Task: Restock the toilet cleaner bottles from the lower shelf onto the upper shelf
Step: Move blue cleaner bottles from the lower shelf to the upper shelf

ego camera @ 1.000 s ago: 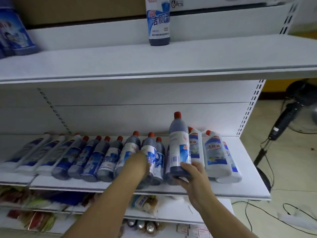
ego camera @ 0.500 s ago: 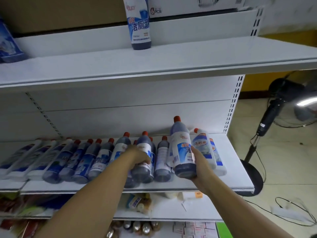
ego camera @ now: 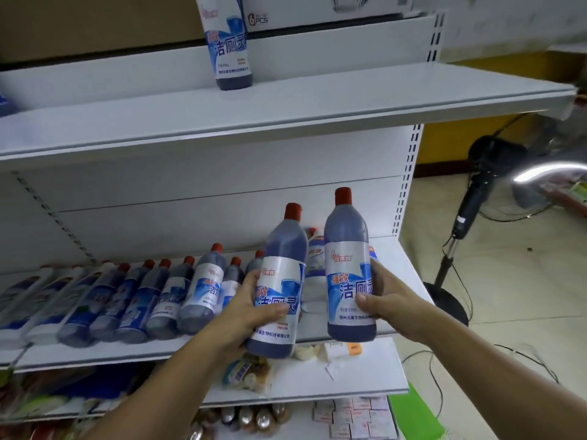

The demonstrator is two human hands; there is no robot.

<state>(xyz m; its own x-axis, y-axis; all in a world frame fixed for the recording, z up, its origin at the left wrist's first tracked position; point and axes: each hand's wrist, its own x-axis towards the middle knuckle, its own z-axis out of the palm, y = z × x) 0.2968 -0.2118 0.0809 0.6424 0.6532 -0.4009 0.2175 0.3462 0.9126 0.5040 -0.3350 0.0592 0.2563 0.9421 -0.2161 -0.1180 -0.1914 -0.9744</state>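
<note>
My left hand [ego camera: 251,308] grips a blue toilet cleaner bottle [ego camera: 281,271] with a red cap, tilted slightly right. My right hand [ego camera: 386,296] grips a second such bottle [ego camera: 347,249], held upright. Both bottles hang in front of the lower shelf [ego camera: 403,274]. Several more bottles [ego camera: 152,296] lie in a row on that shelf, caps pointing to the back. One bottle [ego camera: 230,42] stands upright on the upper shelf [ego camera: 317,106], at its back and left of centre.
White bottles [ego camera: 314,255] lie behind the two held ones. A box marked "6 PCS" [ego camera: 317,7] sits above the upper shelf. Packaged goods fill the shelves below. A standing fan [ego camera: 470,211] and cables are on the floor to the right.
My left hand has lifted a second bottle off the lower shelf. My right hand has raised its bottle higher and toward me. The camera has swung right and closer.
</note>
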